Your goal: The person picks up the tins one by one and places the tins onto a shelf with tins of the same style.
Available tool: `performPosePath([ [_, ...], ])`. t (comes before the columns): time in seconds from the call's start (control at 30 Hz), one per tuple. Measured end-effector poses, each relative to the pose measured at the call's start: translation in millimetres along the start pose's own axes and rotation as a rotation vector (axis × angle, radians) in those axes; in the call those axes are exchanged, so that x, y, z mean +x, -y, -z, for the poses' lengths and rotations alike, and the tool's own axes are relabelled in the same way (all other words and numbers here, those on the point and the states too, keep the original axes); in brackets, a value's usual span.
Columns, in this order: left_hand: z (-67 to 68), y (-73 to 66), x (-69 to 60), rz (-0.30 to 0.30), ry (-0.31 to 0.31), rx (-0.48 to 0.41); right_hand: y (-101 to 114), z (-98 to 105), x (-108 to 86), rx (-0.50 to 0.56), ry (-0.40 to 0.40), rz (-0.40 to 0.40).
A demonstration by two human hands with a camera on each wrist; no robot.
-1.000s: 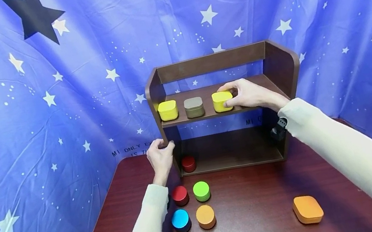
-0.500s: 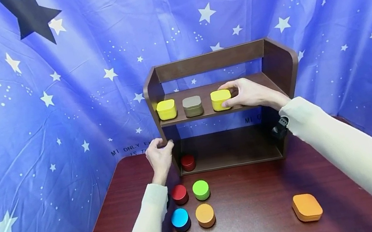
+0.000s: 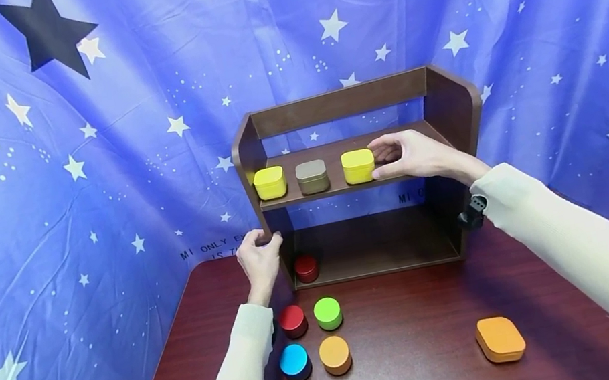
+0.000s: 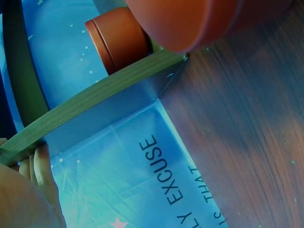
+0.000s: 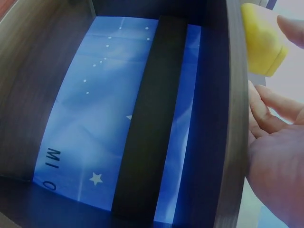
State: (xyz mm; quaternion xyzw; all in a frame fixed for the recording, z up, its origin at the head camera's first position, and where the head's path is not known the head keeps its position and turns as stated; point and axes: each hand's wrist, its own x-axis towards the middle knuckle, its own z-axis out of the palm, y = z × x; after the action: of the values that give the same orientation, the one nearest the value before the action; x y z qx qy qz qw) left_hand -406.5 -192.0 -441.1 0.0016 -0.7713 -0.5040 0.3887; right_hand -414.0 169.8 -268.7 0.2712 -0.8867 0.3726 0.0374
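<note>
right grip (image 3: 419, 153): standing apart beside right-hand yellow box (image 3: 358, 167), sitting on shelf unit (image 3: 375, 245), upper level | left grip (image 3: 259, 260): pinching unit's left side | wood-grained counter (image 3: 407, 341) carrying unit | starry blue curtain (image 3: 135, 63) hanging behind

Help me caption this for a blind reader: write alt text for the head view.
An open right hand is beside the rightmost yellow box on a shelf unit; the left hand grips its side. Five colourful containers stand on the table.

Rack (image 3: 353, 102) on table (image 3: 403, 335)
Three boxes (image 3: 312, 178) along rack's upper front edge, red tin (image 3: 306, 269) lower-left corner — four tins (image 3: 335, 355), orange box (image 3: 500, 339) on table.
</note>
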Motion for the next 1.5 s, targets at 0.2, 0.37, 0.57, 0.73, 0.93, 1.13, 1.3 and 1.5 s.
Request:
performPosePath([
  [0.2,-0.8,0.3,-2.5,0.017,0.008,0.001,-3.0,4.9,-13.6,-0.003,-0.029,0.009],
  [0.37,-0.2,1.6,-1.2,0.028,0.009,-0.006,-3.3,8.7,-25.5,-0.006,-0.037,-0.01],
  [0.57,-0.6,1.8,0.8,0.026,0.006,0.002,-3.6,12.6,-41.7,-0.036,-0.054,0.029],
  [0.73,-0.7,1.5,1.3,0.027,0.002,0.009,-4.5,12.6,-55.7,-0.034,-0.085,0.043],
  [0.93,-0.8,1.8,0.7,0.042,0.011,0.008,-11.1,10.2,-70.7,-0.007,-0.088,0.091],
  [1.13,-1.0,0.5,-0.1,0.023,-0.008,0.013,-13.4,8.7,-81.7,0.006,-0.095,0.116],
  [1.3,-0.6,0.9,-0.5,0.024,-0.007,0.006,-14.0,6.5,-91.9,-0.002,-0.107,0.132],
  [1.5,-0.7,0.8,-0.4,0.035,0.002,0.003,-22.3,1.5,-107.1,0.002,-0.132,0.162],
])
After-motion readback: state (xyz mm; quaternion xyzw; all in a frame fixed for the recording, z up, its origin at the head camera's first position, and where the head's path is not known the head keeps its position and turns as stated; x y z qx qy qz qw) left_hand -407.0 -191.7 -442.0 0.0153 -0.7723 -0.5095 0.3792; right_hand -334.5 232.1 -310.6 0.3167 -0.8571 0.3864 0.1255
